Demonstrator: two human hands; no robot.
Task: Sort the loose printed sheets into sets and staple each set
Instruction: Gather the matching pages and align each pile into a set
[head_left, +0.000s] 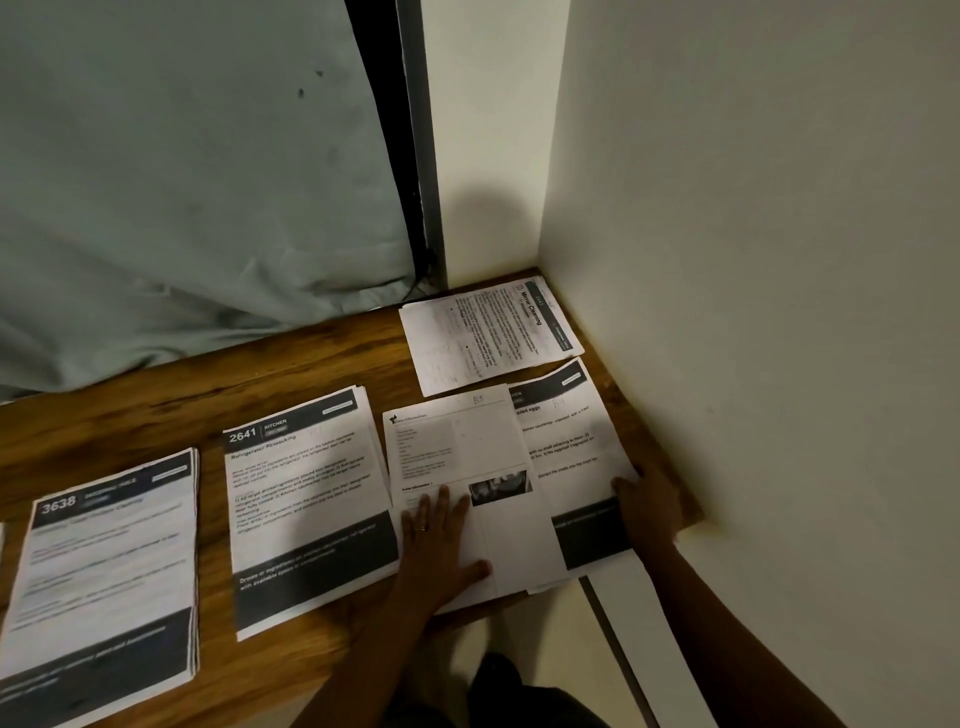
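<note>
Hands-wise: left hand (441, 535) lying flat, fingers spread, on the top sheet (467, 447) of the rightmost pile (576, 452). Right hand (649, 504) hugging that pile's right edge, grip impossible to tell. Long axis pointing away, into the bench (156, 410) corner.

The left hand (441, 540) is laid palm down, its fingers (434, 512) held straight and slightly spread, pointed away from the body, with the thumb stretched out to the right of them. The left forearm (374, 649) is extended up from the lower middle of the view, the wrist kept straight. The right hand (649, 501) is set well to the right of the left fingers, back turned upward, its fingers (623, 486) kept together and nearly straight, angled leftward. Its thumb cannot be made out. The right forearm (727, 623) is brought in from the lower right corner.
</note>
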